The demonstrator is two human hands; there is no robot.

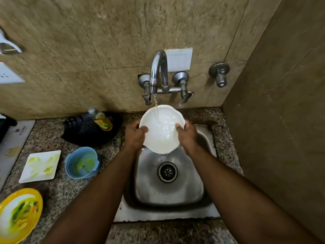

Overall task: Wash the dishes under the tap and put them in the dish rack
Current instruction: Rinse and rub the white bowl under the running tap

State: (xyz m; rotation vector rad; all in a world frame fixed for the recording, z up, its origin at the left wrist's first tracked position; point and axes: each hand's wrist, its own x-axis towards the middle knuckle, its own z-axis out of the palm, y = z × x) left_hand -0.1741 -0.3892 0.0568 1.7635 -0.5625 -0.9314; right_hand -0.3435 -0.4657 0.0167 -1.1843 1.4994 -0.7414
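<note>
A white bowl [162, 128] is held above the steel sink [193, 194], tilted toward me, with water from the curved tap [158, 67] running into it. My left hand [134, 135] grips its left rim, thumb inside the bowl. On the opposite rim my right hand [187, 134] holds it the same way. On the counter to the left lie a soiled white square plate [40, 166], a soiled blue bowl [81, 162] and a yellow-rimmed plate [19, 213] with food smears. No dish rack is in view.
A black pan [84, 132] with a bottle of yellow liquid [102, 119] in front of it sits behind the dirty dishes. A second wall tap [219, 73] sticks out at the right. A tiled side wall [281, 120] closes the right side.
</note>
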